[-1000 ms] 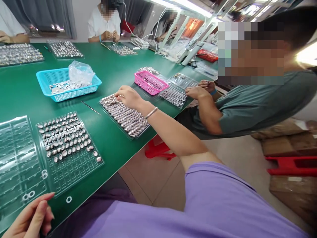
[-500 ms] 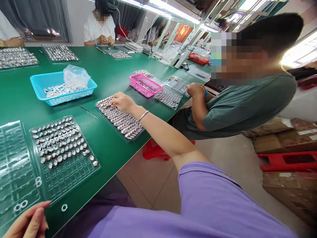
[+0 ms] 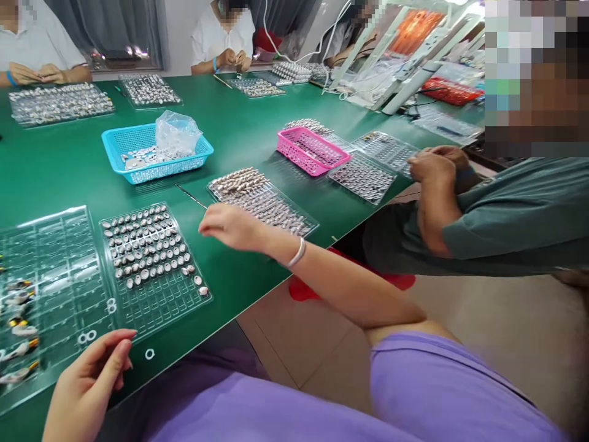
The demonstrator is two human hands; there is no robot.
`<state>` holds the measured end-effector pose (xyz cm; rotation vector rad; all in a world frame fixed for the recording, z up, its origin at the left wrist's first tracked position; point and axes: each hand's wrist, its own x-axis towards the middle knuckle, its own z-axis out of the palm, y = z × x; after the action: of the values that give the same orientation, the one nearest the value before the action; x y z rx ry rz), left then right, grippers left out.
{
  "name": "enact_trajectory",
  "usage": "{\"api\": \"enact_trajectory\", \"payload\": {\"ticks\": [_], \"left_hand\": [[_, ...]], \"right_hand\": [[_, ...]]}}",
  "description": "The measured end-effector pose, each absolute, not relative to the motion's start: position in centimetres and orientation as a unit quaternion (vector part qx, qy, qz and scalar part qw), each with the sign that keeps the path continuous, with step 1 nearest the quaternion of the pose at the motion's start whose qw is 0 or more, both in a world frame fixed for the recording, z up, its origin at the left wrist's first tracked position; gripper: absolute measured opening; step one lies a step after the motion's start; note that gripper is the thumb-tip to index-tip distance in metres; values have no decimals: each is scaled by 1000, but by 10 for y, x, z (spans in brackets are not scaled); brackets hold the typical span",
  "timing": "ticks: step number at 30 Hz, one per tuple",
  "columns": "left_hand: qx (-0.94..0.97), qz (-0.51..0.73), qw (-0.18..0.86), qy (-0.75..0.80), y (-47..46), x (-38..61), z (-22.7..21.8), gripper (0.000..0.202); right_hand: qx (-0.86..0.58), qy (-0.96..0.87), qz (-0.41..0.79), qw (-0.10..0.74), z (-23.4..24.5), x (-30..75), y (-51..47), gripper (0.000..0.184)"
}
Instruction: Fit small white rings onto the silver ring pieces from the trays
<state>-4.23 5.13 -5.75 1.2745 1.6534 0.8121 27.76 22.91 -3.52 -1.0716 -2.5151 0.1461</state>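
My right hand (image 3: pixel 232 227) is over the green table with its fingers pinched together; whatever they hold is hidden. It is in front of a tray of pinkish-silver metal pieces (image 3: pixel 271 205), heaped at the far end. To its left lies a clear tray with rows of small oval cup-like pieces (image 3: pixel 150 248), its near rows bare. My left hand (image 3: pixel 89 380) hovers by the near edge of that tray, loosely curled, thumb and index slightly apart and nothing visible between them. Close to its fingertips are a white ring (image 3: pixel 150 354) and a pair of white rings (image 3: pixel 87 336).
Beside my left hand, another clear tray (image 3: pixel 69 270) holds several white, black and orange pieces. Tweezers (image 3: pixel 191 195) lie beyond my right hand. A blue basket (image 3: pixel 159 169) and a pink basket (image 3: pixel 313 153) stand farther back. A co-worker's hands (image 3: pixel 437 166) work at the right.
My right hand has come away from the heaped metal pieces, back toward me and the oval-piece tray. The view has swung left, showing more of the leftmost tray. My left hand keeps its curl.
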Motion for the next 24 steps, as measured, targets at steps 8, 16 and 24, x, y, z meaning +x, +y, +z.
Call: {"api": "enact_trajectory", "payload": {"ticks": [8,16,24], "left_hand": [[649,187,43,736,119,-128,8,20],[646,193,58,736,190,-185,24,38],[628,205,161,733,185,-178,30,46]], "right_hand": [[-244,-921,168,253,-60,212,157,18],[-227,-920,160,274,-61,215,146,19],[-219,-908,187,306,-65,223,133,20]]}}
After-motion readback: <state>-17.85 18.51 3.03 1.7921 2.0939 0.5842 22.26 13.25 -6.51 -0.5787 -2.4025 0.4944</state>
